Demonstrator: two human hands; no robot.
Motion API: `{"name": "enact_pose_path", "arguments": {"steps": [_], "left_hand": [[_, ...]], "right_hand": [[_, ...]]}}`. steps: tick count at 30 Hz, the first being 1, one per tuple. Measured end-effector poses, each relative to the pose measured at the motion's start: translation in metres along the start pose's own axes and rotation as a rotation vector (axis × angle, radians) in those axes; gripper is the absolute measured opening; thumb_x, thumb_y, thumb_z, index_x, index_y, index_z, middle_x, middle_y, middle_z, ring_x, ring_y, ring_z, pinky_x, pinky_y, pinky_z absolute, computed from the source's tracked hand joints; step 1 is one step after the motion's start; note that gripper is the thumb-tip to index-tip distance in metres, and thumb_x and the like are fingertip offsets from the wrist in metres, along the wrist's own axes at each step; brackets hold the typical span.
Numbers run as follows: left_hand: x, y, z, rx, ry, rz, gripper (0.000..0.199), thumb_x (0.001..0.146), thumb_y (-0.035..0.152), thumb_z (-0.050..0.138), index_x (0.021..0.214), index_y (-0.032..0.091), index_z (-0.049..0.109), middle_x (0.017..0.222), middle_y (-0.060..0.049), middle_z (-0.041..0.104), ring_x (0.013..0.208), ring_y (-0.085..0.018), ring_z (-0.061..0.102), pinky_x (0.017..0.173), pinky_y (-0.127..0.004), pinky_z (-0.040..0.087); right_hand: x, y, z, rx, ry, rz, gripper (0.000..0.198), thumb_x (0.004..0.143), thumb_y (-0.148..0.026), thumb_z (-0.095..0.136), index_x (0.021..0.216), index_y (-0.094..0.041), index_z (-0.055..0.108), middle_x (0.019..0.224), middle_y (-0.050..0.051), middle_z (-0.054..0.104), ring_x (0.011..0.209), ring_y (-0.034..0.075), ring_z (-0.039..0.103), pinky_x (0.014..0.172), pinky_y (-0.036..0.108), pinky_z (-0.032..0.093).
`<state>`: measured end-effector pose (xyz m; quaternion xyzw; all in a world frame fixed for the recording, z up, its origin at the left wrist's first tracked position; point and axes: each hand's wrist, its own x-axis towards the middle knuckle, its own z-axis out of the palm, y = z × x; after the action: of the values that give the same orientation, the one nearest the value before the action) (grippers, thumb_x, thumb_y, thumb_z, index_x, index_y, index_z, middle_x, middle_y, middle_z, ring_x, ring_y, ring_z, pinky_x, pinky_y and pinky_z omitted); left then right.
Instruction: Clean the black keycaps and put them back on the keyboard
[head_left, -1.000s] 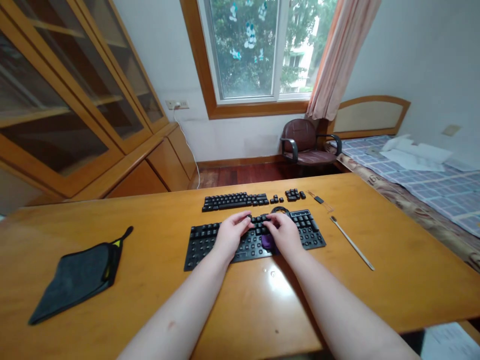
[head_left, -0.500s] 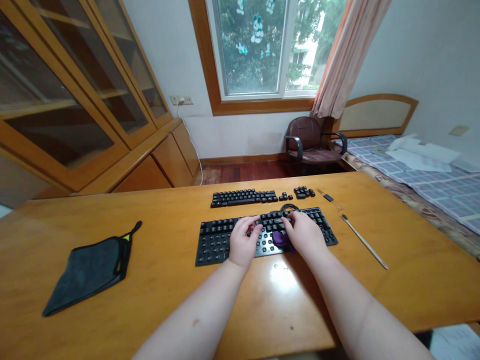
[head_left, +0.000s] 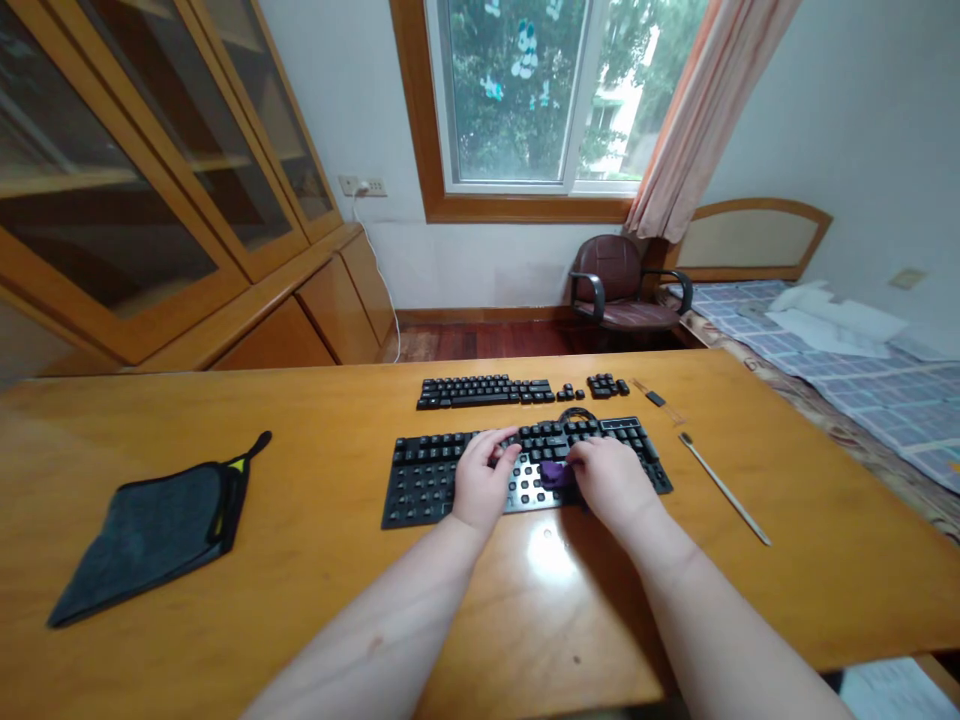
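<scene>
A black keyboard (head_left: 420,485) with part of its keycaps off lies before me on the wooden desk. My left hand (head_left: 484,475) rests over its middle, thumb and fingers curved and a little apart, with nothing visible between them. On the bare switch plate to the right of it sits a soft purple putty-like lump (head_left: 553,474). The fingers of my right hand (head_left: 611,480) are pinched on the lump's right end; their tips are partly hidden. Behind the keyboard, removed keycaps (head_left: 484,392) stand in rows, with smaller groups of keycaps (head_left: 604,386) to their right.
A folded grey cloth (head_left: 161,525) with a dark loop lies on the left of the desk. On the right are a thin brush (head_left: 724,490) and a small wire keycap puller (head_left: 655,398). A coiled cable (head_left: 576,414) sits behind the keyboard. A chair (head_left: 619,285) stands beyond the desk.
My right hand has shifted slightly and its fingers are drawn closer together at the purple lump. My left hand stays about where it was. The camera view has tilted a little.
</scene>
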<state>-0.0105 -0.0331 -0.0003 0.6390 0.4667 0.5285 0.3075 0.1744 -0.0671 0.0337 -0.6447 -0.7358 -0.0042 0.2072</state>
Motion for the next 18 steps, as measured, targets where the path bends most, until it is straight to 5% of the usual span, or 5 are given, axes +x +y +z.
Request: {"name": "enact_pose_path", "arguments": {"steps": [4, 6, 13, 18], "left_hand": [[0.0, -0.003, 0.001, -0.057, -0.01, -0.045, 0.023, 0.079, 0.029, 0.058, 0.099, 0.022, 0.067, 0.087, -0.004, 0.062, 0.068, -0.013, 0.056, 0.07, -0.027, 0.048], [0.001, -0.005, 0.001, -0.083, -0.01, -0.071, 0.023, 0.079, 0.029, 0.058, 0.099, 0.022, 0.067, 0.085, -0.004, 0.062, 0.068, -0.013, 0.056, 0.07, -0.027, 0.048], [0.002, -0.001, 0.001, -0.131, -0.044, -0.059, 0.02, 0.077, 0.026, 0.061, 0.095, 0.022, 0.068, 0.088, -0.004, 0.065, 0.078, -0.016, 0.06, 0.075, -0.029, 0.049], [0.001, 0.001, 0.003, -0.209, -0.112, -0.09, 0.02, 0.075, 0.024, 0.063, 0.094, 0.021, 0.069, 0.098, -0.006, 0.067, 0.094, -0.019, 0.061, 0.088, -0.033, 0.047]], "right_hand": [[0.008, -0.014, -0.003, 0.218, 0.321, 0.034, 0.012, 0.074, -0.015, 0.051, 0.076, -0.021, 0.062, 0.087, 0.007, 0.065, 0.088, 0.023, 0.057, 0.082, 0.036, 0.041], [0.009, -0.018, 0.002, 0.309, 0.371, 0.057, 0.01, 0.073, -0.018, 0.051, 0.073, -0.021, 0.06, 0.088, 0.007, 0.065, 0.089, 0.023, 0.057, 0.084, 0.037, 0.041], [0.008, -0.015, 0.027, 0.953, 0.22, 0.476, 0.013, 0.073, -0.032, 0.054, 0.078, -0.02, 0.054, 0.05, -0.005, 0.05, 0.044, 0.014, 0.046, 0.044, 0.025, 0.035], [0.012, -0.02, 0.027, 1.334, 0.178, 0.448, 0.014, 0.07, -0.031, 0.055, 0.074, -0.021, 0.046, 0.058, -0.005, 0.05, 0.051, 0.012, 0.047, 0.048, 0.022, 0.037]]}}
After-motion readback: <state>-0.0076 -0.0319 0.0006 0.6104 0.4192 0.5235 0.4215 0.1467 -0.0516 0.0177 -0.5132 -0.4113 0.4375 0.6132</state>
